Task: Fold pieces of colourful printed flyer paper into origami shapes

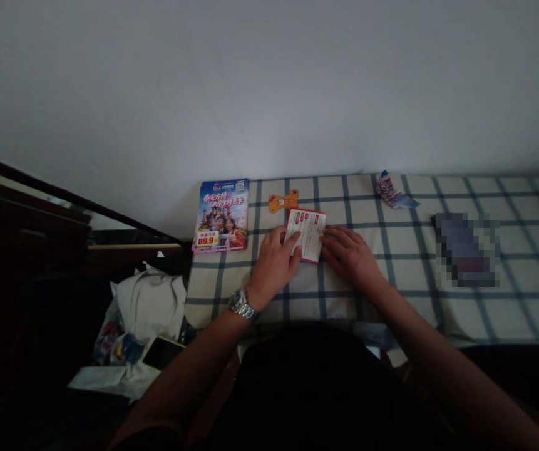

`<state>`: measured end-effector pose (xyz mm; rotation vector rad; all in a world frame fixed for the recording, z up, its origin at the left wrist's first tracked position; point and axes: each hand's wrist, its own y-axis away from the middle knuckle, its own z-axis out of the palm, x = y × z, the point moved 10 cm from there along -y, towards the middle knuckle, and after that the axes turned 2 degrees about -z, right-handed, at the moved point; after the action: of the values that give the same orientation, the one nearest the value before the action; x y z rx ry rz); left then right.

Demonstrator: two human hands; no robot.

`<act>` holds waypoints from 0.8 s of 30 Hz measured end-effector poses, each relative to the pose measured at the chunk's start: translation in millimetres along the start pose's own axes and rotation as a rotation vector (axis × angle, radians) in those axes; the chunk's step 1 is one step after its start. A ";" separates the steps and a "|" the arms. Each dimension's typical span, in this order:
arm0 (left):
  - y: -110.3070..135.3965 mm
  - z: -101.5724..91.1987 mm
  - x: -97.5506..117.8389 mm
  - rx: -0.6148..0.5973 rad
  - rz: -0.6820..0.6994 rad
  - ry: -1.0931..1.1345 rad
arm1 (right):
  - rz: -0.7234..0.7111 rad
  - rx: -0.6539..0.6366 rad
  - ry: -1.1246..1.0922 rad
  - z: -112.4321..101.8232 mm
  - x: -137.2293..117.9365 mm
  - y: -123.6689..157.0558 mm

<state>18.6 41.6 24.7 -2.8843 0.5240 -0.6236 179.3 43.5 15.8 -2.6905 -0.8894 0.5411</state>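
A folded flyer [310,235], white with red labels and a red edge, lies on the checked cloth in front of me. My left hand [276,255], with a metal watch on the wrist, is at its left side. The thumb and a finger press on the paper, and the other fingers curl by its edge. My right hand [348,250] rests along the flyer's right edge, fingers stretched out and touching or very close to it; their tips are partly hidden. Just behind the flyer lies a flat orange bear shape [283,201].
A stack of colourful flyers [222,216] lies to the left by the wall. A crumpled piece of printed paper [394,191] is at the back right. Farther right is a blurred-out dark object [467,250]. Below left sit a white bag [151,300] and a dark-screened device [162,352].
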 end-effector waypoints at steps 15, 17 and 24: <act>0.8 -3.2 -3.1 -0.038 0.089 -0.003 | -0.059 -0.072 -0.024 0.2 8.4 -1.7; 0.0 -2.9 -3.9 -0.043 0.096 0.003 | -0.067 -0.077 -0.037 0.8 10.1 -2.5; -5.5 4.9 10.9 -0.118 0.218 0.028 | -0.096 -0.097 -0.038 4.1 13.1 -1.6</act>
<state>31.7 43.1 25.5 -2.8721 0.8936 -0.6183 186.4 53.2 9.2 -2.7134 -1.0758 0.5433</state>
